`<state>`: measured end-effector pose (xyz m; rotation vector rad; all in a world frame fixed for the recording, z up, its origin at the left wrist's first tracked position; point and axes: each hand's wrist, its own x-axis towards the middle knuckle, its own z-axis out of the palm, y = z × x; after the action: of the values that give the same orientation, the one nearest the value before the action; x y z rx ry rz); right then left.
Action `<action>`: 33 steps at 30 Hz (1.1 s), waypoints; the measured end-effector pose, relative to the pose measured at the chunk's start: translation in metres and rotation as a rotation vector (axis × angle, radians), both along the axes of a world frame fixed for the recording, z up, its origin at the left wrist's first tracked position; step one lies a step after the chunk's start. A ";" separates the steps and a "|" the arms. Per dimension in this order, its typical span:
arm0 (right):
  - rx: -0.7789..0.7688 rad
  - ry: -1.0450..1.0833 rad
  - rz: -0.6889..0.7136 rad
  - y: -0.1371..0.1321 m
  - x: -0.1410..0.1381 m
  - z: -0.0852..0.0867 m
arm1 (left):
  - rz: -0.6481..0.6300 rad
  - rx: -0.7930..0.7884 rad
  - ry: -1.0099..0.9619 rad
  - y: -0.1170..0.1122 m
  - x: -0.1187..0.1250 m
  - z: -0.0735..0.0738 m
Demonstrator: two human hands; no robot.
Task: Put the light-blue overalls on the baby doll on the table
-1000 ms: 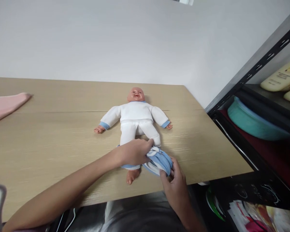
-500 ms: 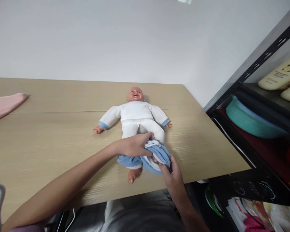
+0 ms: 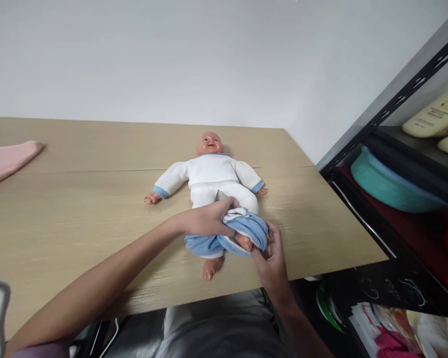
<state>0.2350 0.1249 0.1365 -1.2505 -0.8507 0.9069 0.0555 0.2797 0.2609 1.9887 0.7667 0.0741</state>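
Desk [image 3: 78,199], pale wood: carries the doll near its front edge. Doll [image 3: 212,169], white-clothed: on its back, arms spread, feet toward the person; light pulling could drag it frontward, nothing visible pinning its body. Pants [image 3: 251,226], blue with white edging: around both lower legs, bunched on the leg nearer the right hand; uneven tugging might twist them. Left hand [image 3: 208,219]: grip closed over the bunched cloth beside the knee. Right hand [image 3: 272,258]: narrow grip, cloth pinched beside the foot; a slip would likely let the folds drop. Foot [image 3: 244,242]: bare, within the opening; toes could snag the hem.
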 end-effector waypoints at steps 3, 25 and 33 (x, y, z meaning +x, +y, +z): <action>0.018 -0.031 0.013 0.009 0.012 0.001 | -0.055 0.126 0.051 0.002 -0.001 0.002; 0.042 -0.863 0.668 0.054 0.105 0.071 | -0.115 0.550 0.115 0.011 -0.041 0.015; 0.072 -0.636 0.760 0.099 0.105 0.078 | -0.124 0.308 0.014 0.025 -0.073 0.012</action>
<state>0.3400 0.2241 0.2146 -1.1692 -1.9312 1.0538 -0.0179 0.3050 0.2732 2.3266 0.6698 0.1101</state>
